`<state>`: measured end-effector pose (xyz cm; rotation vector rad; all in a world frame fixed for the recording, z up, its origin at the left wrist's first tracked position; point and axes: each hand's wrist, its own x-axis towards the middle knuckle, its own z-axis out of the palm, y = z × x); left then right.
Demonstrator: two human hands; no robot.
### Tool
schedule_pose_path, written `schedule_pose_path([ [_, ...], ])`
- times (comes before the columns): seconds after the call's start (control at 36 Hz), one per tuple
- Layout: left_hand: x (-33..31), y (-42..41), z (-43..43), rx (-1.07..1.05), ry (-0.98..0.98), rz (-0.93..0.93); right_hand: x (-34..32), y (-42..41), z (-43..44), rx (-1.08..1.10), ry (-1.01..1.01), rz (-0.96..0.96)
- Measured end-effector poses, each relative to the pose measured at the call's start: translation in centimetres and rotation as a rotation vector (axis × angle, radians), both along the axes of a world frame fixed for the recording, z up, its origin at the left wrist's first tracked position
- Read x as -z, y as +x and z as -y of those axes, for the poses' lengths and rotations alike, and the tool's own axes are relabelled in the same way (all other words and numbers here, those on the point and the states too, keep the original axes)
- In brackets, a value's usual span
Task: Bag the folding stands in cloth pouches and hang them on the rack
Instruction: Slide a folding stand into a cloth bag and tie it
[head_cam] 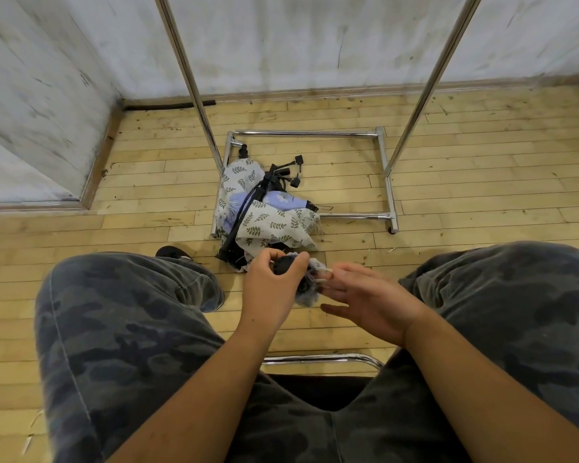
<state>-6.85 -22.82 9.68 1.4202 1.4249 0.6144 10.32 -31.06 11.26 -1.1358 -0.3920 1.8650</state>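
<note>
- The plank floor fills most of the view. A stained white wall runs along 12 o'clock and turns a corner at 10 o'clock.
- The person's legs in camouflage trousers spread from 8 o'clock to 4 o'clock, and both forearms reach forward between the knees.
- The chrome rack stands at 12 to 1 o'clock. Its two uprights rise out of the top edge, and its rectangular base lies flat on the floor.
- A pile of leaf-print and lilac pouches lies over the rack's left base rail at 12 o'clock. Black folding stands poke out of it, directly behind the hands.
- A chair frame with a dark seat shows at 6 o'clock between the thighs.
- The left hand, at centre, curls its fingers and thumb around the black end of a stand.
- The right hand, just towards 3 o'clock, holds its fingers nearly straight against the mouth of the pouch, with its thumb spread apart below.
- A pale blue-grey cloth pouch sits between the two hands and wraps the lower part of the held stand.
- A cream drawstring crosses the right fingertips.
- A black shoe peeks out beyond the left knee at 10 o'clock.
</note>
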Motion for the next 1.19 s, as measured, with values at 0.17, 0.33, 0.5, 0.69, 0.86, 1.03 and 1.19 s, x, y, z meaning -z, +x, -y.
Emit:
schedule_pose_path([
  [0.17,0.2,-0.1,0.0,-0.048,-0.082,-0.019,0.2,-0.4,-0.1,-0.076,-0.026,0.181],
  [0.33,0.9,-0.3,0.0,-0.021,-0.150,-0.020,0.6,-0.7,-0.4,0.101,-0.077,0.460],
  [0.5,0.6,0.3,0.4,0.062,-0.197,0.055,0.3,-1.0,-0.6,0.028,-0.091,0.140],
  [0.69,0.8,0.8,0.7,0.111,-0.287,0.161,0.1,-0.5,-0.7,0.150,-0.124,0.149],
  [0.86,1.1,0.9,0.9,0.149,-0.261,0.139,-0.9,-1.1,-0.4,0.063,0.019,0.386],
  [1.03,1.5,1.0,0.9,0.135,-0.249,0.089,-2.8,-2.2,-0.1,-0.080,0.204,0.585],
  [1.19,1.6,0.9,0.7,0.063,-0.260,0.134,-2.6,-2.0,0.1,-0.025,0.213,0.554],
])
